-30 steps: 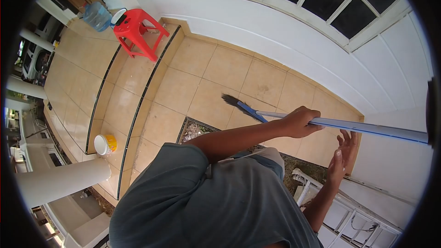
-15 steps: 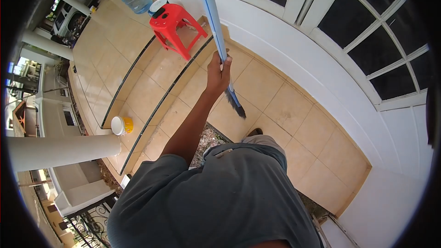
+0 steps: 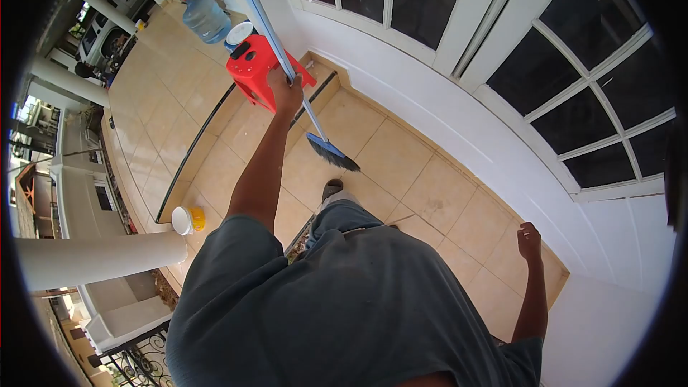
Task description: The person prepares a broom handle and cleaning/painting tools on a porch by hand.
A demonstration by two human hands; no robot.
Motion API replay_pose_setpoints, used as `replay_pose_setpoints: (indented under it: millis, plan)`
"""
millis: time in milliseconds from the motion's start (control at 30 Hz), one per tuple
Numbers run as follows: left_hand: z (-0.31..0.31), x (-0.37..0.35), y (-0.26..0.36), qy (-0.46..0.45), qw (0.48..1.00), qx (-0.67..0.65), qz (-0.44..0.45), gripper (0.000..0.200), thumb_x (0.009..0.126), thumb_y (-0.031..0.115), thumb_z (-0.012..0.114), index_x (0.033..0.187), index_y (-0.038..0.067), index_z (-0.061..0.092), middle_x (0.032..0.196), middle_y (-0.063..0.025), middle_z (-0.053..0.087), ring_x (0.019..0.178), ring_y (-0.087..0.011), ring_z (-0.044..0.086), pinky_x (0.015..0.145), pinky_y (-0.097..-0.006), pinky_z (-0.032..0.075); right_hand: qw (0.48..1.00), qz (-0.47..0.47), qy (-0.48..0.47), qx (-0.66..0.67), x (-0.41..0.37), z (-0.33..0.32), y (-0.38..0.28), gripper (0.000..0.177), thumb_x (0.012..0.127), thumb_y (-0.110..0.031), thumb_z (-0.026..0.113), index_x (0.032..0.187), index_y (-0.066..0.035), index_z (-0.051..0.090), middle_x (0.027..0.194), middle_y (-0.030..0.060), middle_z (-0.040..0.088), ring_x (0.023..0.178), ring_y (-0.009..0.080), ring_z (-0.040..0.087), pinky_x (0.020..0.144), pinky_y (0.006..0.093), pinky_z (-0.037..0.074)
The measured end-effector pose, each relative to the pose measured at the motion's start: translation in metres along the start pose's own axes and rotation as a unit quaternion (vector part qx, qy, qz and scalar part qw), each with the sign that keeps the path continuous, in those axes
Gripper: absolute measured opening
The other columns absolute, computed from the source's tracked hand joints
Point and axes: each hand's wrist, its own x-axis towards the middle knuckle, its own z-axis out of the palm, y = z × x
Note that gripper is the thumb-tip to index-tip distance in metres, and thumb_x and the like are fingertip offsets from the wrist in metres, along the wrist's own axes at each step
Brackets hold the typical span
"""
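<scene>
My left hand [image 3: 286,89] is wrapped around the handle of a broom [image 3: 269,30], out in front of me. The handle is light blue and slants, its top end leaning toward the doorway side. Down at the tiled floor [image 3: 421,165], the broom's blue head with dark bristles [image 3: 332,153] lies just ahead of my shoe [image 3: 332,187]. Behind my left hand is a red plastic stool [image 3: 249,64], partly covered by the hand and handle in this view. My right hand [image 3: 529,241] hangs out to the right by the white wall, fingers curled in with nothing showing in them.
Steps with dark edging [image 3: 195,154] rise at the left. On them stands a white and yellow bucket [image 3: 188,221] beside a round pillar [image 3: 100,261]. A large water bottle [image 3: 206,18] stands beyond the stool. Glass-paned doors [image 3: 494,64] line the right side.
My left hand has swung left and forward with the broom, its head moving left too. My right hand has come into view at the right. I have stepped, and a shoe shows farther ahead.
</scene>
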Motion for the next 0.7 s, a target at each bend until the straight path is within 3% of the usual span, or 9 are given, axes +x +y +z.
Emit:
replay_pose_setpoints:
  millis: [100, 133, 233, 267, 300, 333, 467, 567, 700]
  plan:
    - [0.018, 0.032, -0.027, -0.068, 0.993, 0.091, -0.031, 0.017, 0.074, 0.010, 0.067, 0.090, 0.006, 0.059, 0.073, -0.0151, 0.058, 0.064, -0.0300, 0.056, 0.056, -0.0417, 0.039, 0.995, 0.015, -0.101, 0.012, -0.025, 0.029, -0.052, 0.017, 0.082, -0.011, 0.061, 0.097, -0.003, 0.062, 0.084, 0.0118, 0.067, 0.075, 0.0214, 0.066, 0.069, 0.0337, 0.053]
    - [0.021, 0.044, -0.025, -0.125, 0.979, 0.149, -0.060, 0.020, 0.081, 0.010, 0.064, 0.098, 0.001, 0.061, 0.073, -0.0104, 0.062, 0.069, -0.0213, 0.062, 0.061, -0.0326, 0.047, 0.990, 0.044, -0.129, 0.029, -0.043, 0.049, -0.062, 0.019, 0.081, -0.013, 0.063, 0.098, -0.004, 0.062, 0.083, 0.0110, 0.066, 0.070, 0.0196, 0.063, 0.067, 0.0322, 0.051]
    - [0.040, 0.079, -0.016, -0.198, 0.957, 0.145, -0.157, 0.021, 0.083, 0.014, 0.061, 0.101, 0.004, 0.055, 0.082, -0.0182, 0.063, 0.077, -0.0363, 0.062, 0.067, -0.0451, 0.046, 0.978, 0.099, -0.172, 0.057, -0.108, 0.135, -0.084, 0.020, 0.083, -0.016, 0.063, 0.097, -0.002, 0.062, 0.084, 0.0109, 0.067, 0.074, 0.0202, 0.065, 0.069, 0.0322, 0.052]
    - [0.051, 0.092, -0.026, -0.247, 0.937, 0.165, -0.186, 0.024, 0.087, 0.016, 0.058, 0.106, 0.002, 0.052, 0.086, -0.0195, 0.064, 0.083, -0.0378, 0.063, 0.073, -0.0453, 0.047, 0.967, 0.113, -0.170, 0.150, -0.149, 0.197, -0.046, 0.020, 0.084, -0.015, 0.062, 0.098, -0.001, 0.063, 0.085, 0.0110, 0.067, 0.075, 0.0197, 0.065, 0.068, 0.0323, 0.052]
    - [0.086, 0.085, -0.102, -0.220, 0.963, 0.024, -0.156, 0.022, 0.088, 0.014, 0.057, 0.106, 0.002, 0.053, 0.087, -0.0198, 0.063, 0.083, -0.0367, 0.063, 0.071, -0.0438, 0.047, 0.947, 0.128, -0.168, 0.241, -0.187, 0.258, -0.008, 0.021, 0.084, -0.015, 0.062, 0.098, 0.000, 0.064, 0.086, 0.0112, 0.068, 0.075, 0.0193, 0.064, 0.066, 0.0324, 0.052]
    - [0.102, 0.094, -0.120, -0.237, 0.958, 0.022, -0.160, 0.024, 0.088, 0.014, 0.057, 0.109, 0.002, 0.054, 0.088, -0.0192, 0.063, 0.083, -0.0365, 0.063, 0.070, -0.0437, 0.047, 0.941, 0.185, -0.181, 0.219, -0.213, 0.273, -0.037, 0.021, 0.084, -0.015, 0.062, 0.098, 0.000, 0.064, 0.086, 0.0113, 0.068, 0.075, 0.0193, 0.064, 0.066, 0.0325, 0.051]
    - [0.159, 0.113, -0.185, -0.279, 0.949, 0.005, -0.149, 0.026, 0.087, 0.011, 0.055, 0.111, 0.000, 0.055, 0.100, -0.0208, 0.065, 0.095, -0.0362, 0.063, 0.078, -0.0417, 0.050, 0.878, 0.397, -0.180, 0.195, -0.237, 0.280, -0.168, 0.021, 0.084, -0.014, 0.061, 0.098, 0.001, 0.065, 0.086, 0.0118, 0.068, 0.075, 0.0194, 0.064, 0.066, 0.0331, 0.051]
    - [0.200, 0.112, -0.247, -0.312, 0.928, 0.019, -0.201, 0.028, 0.086, 0.012, 0.057, 0.109, -0.003, 0.053, 0.100, -0.0221, 0.064, 0.093, -0.0368, 0.063, 0.078, -0.0438, 0.049, 0.840, 0.475, -0.139, 0.222, -0.244, 0.282, -0.240, 0.021, 0.084, -0.014, 0.060, 0.098, 0.001, 0.065, 0.086, 0.0121, 0.067, 0.074, 0.0195, 0.064, 0.065, 0.0336, 0.051]
    - [0.234, 0.106, -0.308, -0.342, 0.893, 0.177, -0.234, 0.034, 0.086, 0.024, 0.059, 0.107, -0.003, 0.057, 0.100, -0.0213, 0.065, 0.093, -0.0369, 0.063, 0.080, -0.0445, 0.049, 0.797, 0.540, -0.096, 0.252, -0.254, 0.292, -0.308, 0.021, 0.084, -0.013, 0.060, 0.097, 0.002, 0.065, 0.086, 0.0126, 0.067, 0.074, 0.0197, 0.064, 0.065, 0.0342, 0.051]
